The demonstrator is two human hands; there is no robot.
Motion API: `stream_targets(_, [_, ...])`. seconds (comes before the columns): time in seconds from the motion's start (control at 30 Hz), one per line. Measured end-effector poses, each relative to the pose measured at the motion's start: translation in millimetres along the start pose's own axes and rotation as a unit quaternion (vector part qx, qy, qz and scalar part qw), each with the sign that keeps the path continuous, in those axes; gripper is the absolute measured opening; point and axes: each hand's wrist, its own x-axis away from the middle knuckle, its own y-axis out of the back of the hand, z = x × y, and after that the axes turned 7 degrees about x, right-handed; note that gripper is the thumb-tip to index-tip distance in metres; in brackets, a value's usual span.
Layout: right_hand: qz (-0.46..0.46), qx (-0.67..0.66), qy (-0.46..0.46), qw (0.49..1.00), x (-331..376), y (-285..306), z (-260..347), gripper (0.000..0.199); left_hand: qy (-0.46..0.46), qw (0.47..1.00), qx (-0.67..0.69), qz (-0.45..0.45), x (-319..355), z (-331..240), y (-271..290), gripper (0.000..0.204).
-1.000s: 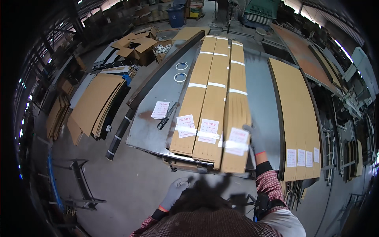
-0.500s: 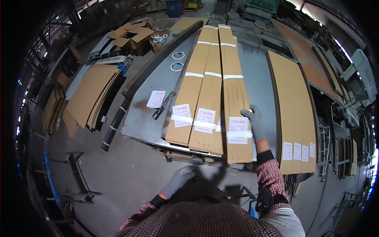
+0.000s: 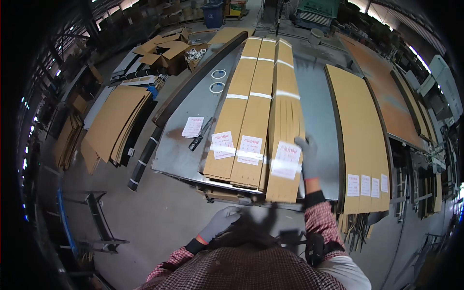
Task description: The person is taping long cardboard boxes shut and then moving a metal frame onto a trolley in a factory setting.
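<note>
1. Right grip [image 3: 308, 154] touches the right side of the rightmost cardboard bundle [image 3: 285, 121], whose end sits at the table's [image 3: 316, 121] near edge; I cannot tell how tightly it closes.
2. Left grip [image 3: 220, 224] hangs before that edge, partly curled; contents hidden.
3. Paper slips [image 3: 193, 126] and a black tool [image 3: 194, 143] lie toward the left edge.

The long, narrow bundle [image 3: 290, 126] of brown cardboard is lying lengthwise on the grey metal table [image 3: 318, 99], to the right of two similar bundles [image 3: 234, 118]. Several white bands [image 3: 288, 94] cross it, and the nearest one passes over a white label [image 3: 287, 153] with reddish print, close to its near end.
</note>
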Motion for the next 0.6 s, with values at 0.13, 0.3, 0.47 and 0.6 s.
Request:
stream_targets(0.13, [0.064, 0.068, 0.012, 0.996, -64, -5, 5, 0.040, 0.014, 0.997, 0.069, 0.004, -9, 3, 5, 0.041])
stream_targets(0.3, [0.100, 0.145, 0.087, 0.981, -30, -11, -2, 0.045, -0.025, 0.999, 0.025, -0.026, 2, 15, -1, 0.035])
stream_targets(0.47, [0.101, 0.138, 0.108, 0.979, -22, 0, 0, 0.048, -0.010, 1.000, -0.019, 0.000, -9, 46, 7, 0.028])
stream_targets(0.6, [0.125, 0.094, -0.039, 0.987, -54, 1, -18, 0.052, 0.028, 0.999, 0.020, 0.005, -12, 28, -1, 0.031])
